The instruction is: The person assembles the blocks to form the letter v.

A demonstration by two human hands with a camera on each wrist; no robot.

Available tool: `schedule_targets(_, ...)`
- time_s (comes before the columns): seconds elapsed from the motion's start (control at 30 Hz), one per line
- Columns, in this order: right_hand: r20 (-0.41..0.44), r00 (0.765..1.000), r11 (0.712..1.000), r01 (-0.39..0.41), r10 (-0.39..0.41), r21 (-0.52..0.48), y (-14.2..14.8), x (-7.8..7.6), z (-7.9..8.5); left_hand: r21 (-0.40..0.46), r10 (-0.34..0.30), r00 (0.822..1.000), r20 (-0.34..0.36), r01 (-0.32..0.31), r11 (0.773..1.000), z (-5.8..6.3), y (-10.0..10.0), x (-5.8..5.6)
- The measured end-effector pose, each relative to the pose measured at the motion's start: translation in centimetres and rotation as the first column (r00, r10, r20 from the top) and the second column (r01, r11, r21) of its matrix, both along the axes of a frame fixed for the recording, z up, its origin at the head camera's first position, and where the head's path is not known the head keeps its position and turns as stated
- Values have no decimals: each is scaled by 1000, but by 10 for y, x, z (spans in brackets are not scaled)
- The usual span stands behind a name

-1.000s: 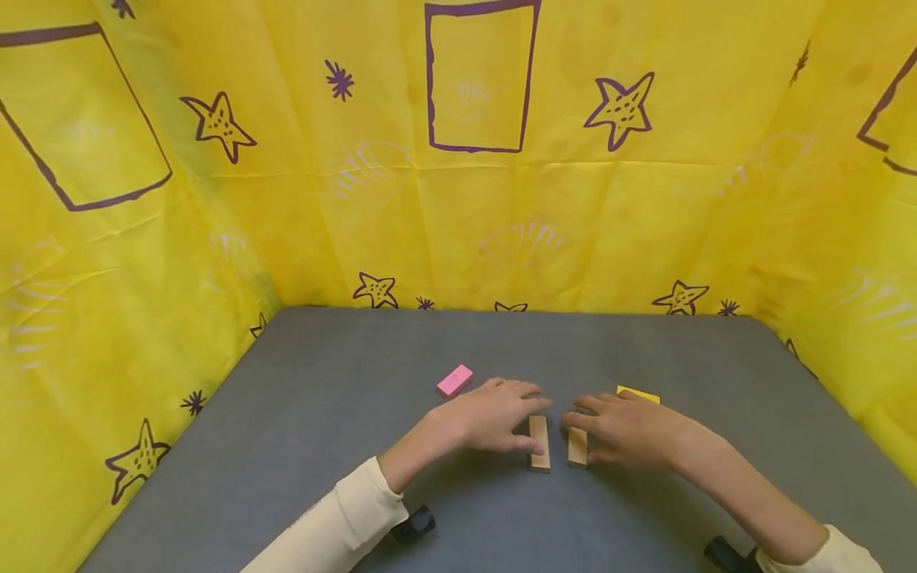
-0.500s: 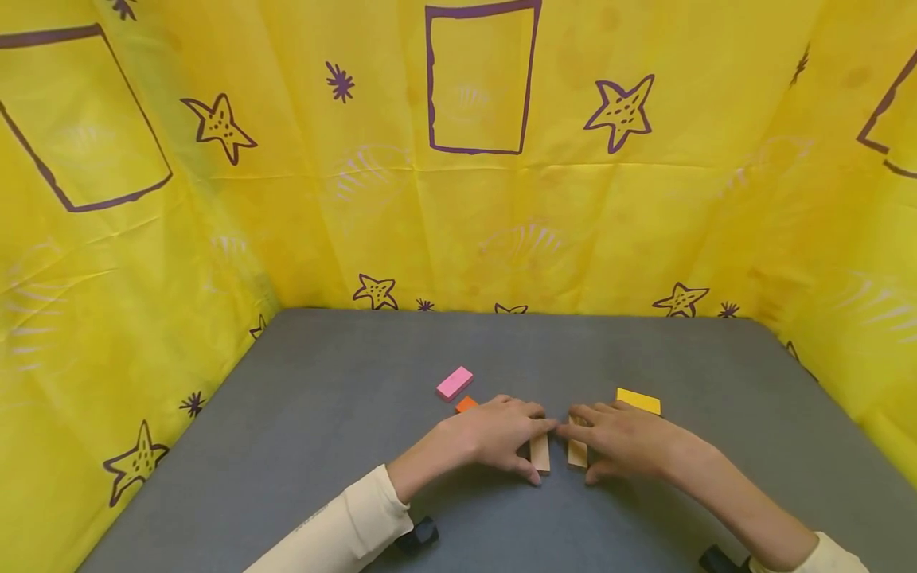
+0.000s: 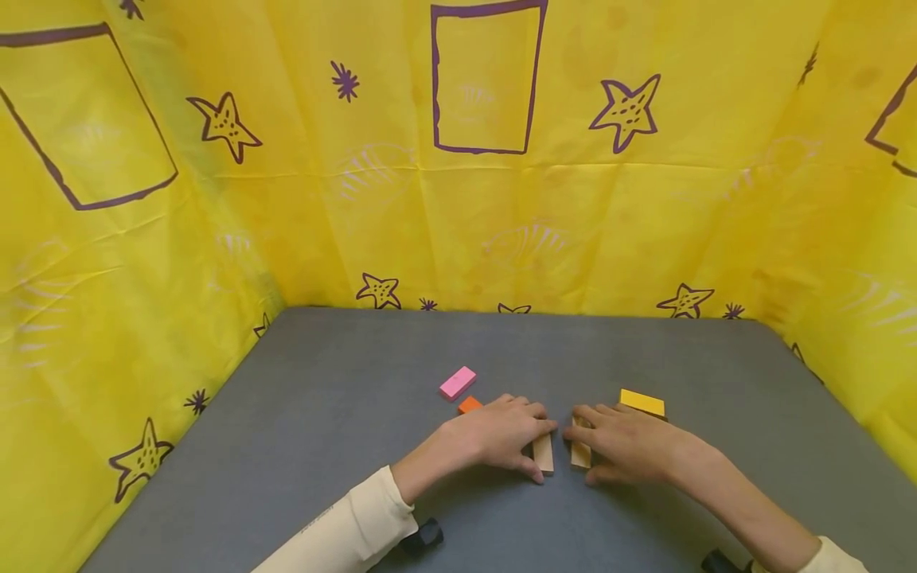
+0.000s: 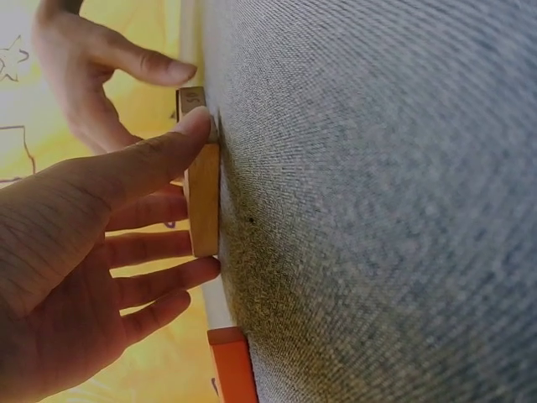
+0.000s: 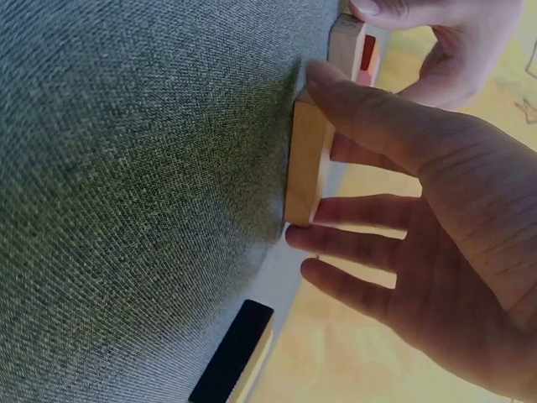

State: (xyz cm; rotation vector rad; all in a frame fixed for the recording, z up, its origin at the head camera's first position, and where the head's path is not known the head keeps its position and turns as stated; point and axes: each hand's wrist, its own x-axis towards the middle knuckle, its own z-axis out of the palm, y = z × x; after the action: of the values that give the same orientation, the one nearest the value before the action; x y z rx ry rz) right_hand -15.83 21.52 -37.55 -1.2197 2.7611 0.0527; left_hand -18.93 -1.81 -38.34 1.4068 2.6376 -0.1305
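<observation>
The left wooden block (image 3: 544, 455) and the right wooden block (image 3: 581, 455) lie side by side on a gray surface (image 3: 358, 374), in front of the person. They are almost parallel, with a narrow gap between them. Each block's long axis runs away from the person, and the left one's near end sits slightly closer. The left hand (image 3: 505, 436) is just left of its block and the right hand (image 3: 630, 442) just right of the other, so each block is nearest the hand on its own side. Each hand holds its block lightly, thumb by the near end and fingers toward the far end, the outer fingers spread. The exact contact at the fingertips is partly hidden. Beyond the left hand, an orange block (image 3: 469, 405) shows in part; beyond the right hand is a yellow block (image 3: 642, 402). Farther off, to the left, lies a pink block (image 3: 457, 383). Yellow cloth (image 3: 322, 207) printed with purple starfish hangs behind.
</observation>
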Motion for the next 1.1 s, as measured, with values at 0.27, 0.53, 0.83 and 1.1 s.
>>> schedule_targets(0.27, -83, 995, 999, -50, 49, -10, 1, -2, -1, 15, -21, 1000, -21, 22, 1000, 0, 2, 0)
schedule_targets(0.53, -141, 989, 996, -63, 53, -68, 3, -5, 2, 76, 16, 996, -87, -9, 997, -1, 3, -2)
schedule_targets(0.83, -98, 995, 998, -25, 19, -61, 2, -17, 5, 124, 136, 984, -113, -122, 985, -5, 9, -6)
schedule_targets(1.1, -79, 997, 999, -4, 0, -51, 2, -22, -1, 96, 165, 979, -123, -154, 983, -10, 10, -6)
